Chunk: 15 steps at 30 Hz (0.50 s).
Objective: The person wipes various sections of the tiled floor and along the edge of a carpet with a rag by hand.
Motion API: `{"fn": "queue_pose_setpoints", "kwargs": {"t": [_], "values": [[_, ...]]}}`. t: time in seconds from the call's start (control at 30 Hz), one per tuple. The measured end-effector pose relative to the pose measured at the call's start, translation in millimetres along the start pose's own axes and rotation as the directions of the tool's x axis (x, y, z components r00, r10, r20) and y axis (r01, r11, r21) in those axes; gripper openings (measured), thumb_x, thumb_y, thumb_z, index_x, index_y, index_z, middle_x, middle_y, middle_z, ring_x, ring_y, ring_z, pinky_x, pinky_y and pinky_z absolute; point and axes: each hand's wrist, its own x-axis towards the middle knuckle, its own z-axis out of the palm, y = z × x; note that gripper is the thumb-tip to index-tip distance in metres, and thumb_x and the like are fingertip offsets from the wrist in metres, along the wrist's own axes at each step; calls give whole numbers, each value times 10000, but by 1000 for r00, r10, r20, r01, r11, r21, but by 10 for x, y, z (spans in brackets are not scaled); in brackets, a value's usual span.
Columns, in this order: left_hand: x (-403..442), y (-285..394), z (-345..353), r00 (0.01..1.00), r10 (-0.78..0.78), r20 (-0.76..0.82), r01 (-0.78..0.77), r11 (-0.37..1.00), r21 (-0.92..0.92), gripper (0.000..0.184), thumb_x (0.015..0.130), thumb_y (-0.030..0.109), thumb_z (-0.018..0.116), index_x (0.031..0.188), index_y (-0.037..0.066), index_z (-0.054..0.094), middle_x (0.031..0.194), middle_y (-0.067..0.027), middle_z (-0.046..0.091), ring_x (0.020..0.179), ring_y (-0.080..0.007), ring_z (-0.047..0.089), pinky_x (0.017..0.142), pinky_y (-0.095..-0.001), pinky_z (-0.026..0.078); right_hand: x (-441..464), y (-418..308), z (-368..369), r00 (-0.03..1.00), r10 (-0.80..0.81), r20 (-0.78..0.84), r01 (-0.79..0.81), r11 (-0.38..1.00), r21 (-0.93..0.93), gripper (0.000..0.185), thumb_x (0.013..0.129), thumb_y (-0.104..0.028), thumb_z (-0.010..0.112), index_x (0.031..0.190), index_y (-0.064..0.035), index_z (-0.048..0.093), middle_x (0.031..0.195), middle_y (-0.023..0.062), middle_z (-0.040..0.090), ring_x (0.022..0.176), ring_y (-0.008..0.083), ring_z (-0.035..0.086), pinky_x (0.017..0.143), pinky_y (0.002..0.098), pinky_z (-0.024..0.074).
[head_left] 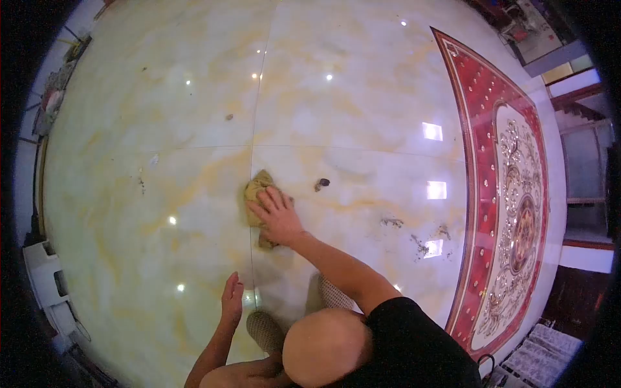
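A yellowish-brown cloth lies bunched on the glossy tiled floor, close to a tile joint. My right hand grips it from above, pressing it to the floor with the fingers spread over the cloth. My left hand hangs above the floor near my knee, seen edge-on; it is open with nothing in it. A small dark clump with a brown bit beside it lies to the right of the cloth.
Dark dirt smears mark the floor at right, before a red patterned floor panel. Fainter specks lie at left, and a small brown bit lies farther ahead. White furniture stands at the left edge. My patterned shoe is below.
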Motion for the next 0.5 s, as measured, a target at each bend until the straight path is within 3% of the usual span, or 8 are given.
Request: {"fn": "queue_pose_setpoints", "kwargs": {"t": [0.1,0.2,0.3,0.4,0.47,0.5], "values": [[15,-116,-92,1000,29,-8,-28,999,40,462,977,202,493,1390,7,422,1364,-166,493,1251,-250,473,1062,-348,347,-44,394,-143,993,98,-64,-97,995,17,820,678,-220,761,1413,-194,399,1432,142,377,1389,365,266,1081,587,262],[90,-250,-94,996,79,-45,-77,996,47,487,979,332,501,1389,75,446,1234,-56,532,1021,-163,511,824,-321,450,-278,947,-332,954,208,-215,-219,975,-30,755,658,-145,755,1354,-177,464,1422,156,386,1341,372,338,1068,545,302],[83,-226,-54,992,128,5,-128,987,95,489,977,336,507,1390,81,445,1251,-62,526,1004,-159,507,823,-319,450,-581,1504,-694,905,282,-317,-316,947,-59,672,657,-108,739,1292,-146,523,1369,179,443,1284,378,398,1039,500,345],[35,-169,41,996,90,4,-90,994,56,486,977,338,508,1392,92,444,1261,-73,529,1047,-170,517,833,-324,458,-662,1912,-943,752,414,-512,-475,880,13,641,649,-42,707,1264,-107,539,1311,190,498,1208,386,458,992,479,395],[-42,-74,79,998,69,11,-70,996,59,487,978,343,505,1393,96,441,1276,-83,528,1083,-186,526,850,-333,462,-655,1996,-1147,577,448,-683,-484,861,157,634,641,-10,687,1254,-88,541,1272,197,529,1172,385,485,961,473,420],[-93,-15,82,998,54,24,-56,996,70,487,979,345,504,1394,97,440,1284,-87,528,1100,-194,531,858,-337,465,-626,1914,-1180,610,356,-708,-376,917,137,621,648,7,673,1249,-77,539,1229,200,550,1149,388,494,952,468,424]]}}
